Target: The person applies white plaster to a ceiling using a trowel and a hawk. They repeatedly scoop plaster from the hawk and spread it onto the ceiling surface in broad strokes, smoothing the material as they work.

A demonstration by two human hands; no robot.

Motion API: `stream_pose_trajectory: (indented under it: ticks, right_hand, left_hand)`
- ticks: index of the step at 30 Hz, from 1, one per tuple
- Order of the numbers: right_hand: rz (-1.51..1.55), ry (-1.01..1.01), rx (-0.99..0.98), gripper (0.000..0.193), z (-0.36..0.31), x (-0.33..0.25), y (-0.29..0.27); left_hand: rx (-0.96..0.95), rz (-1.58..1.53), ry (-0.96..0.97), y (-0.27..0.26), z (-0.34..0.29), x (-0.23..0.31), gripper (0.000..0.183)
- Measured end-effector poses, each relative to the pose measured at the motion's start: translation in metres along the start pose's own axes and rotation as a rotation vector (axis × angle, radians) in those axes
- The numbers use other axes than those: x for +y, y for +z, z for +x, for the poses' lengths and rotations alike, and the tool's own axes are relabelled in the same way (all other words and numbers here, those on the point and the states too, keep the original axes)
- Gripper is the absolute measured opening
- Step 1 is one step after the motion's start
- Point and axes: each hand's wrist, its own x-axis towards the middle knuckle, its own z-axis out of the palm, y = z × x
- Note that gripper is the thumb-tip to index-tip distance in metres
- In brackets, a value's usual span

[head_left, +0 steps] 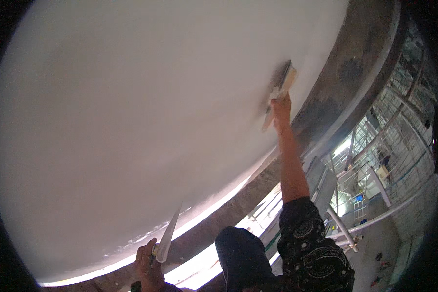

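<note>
My right arm is stretched up and away, and my right hand (281,108) is closed round the grip of a plastering trowel (288,80). The trowel's long blade lies against, or very close to, the smooth white plastered surface (146,107), with a shadow beside it. At the lower left, my left hand (149,265) is wrapped round the handle of a wide-bladed putty knife (168,237). Its pale blade points up and right, and whether it touches the plaster I cannot tell.
A rough grey-brown concrete band (345,73) borders the plaster on the right and below. Beyond it stand scaffold poles (343,226) and a lit space further down. A dark rounded cloth-covered shape (243,253) sits at the bottom middle, beside my patterned black sleeve (309,238).
</note>
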Motion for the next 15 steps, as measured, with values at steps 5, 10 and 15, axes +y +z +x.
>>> stream_pose_trajectory:
  ticks: [5,10,15]
  right_hand:
    - [-0.142,-0.390,0.013,0.051,-0.103,-0.044,0.065]
    - [-0.334,-0.472,-0.212,0.080,-0.235,-0.135,0.139]
    - [-0.329,-0.431,-0.386,0.084,-0.338,-0.194,0.179]
  left_hand:
    - [0.118,0.112,0.158,-0.024,-0.020,-0.013,0.032]
    - [0.353,-0.344,-0.124,-0.034,-0.042,-0.024,0.031]
    - [0.469,-0.446,-0.004,-0.039,-0.052,-0.015,0.034]
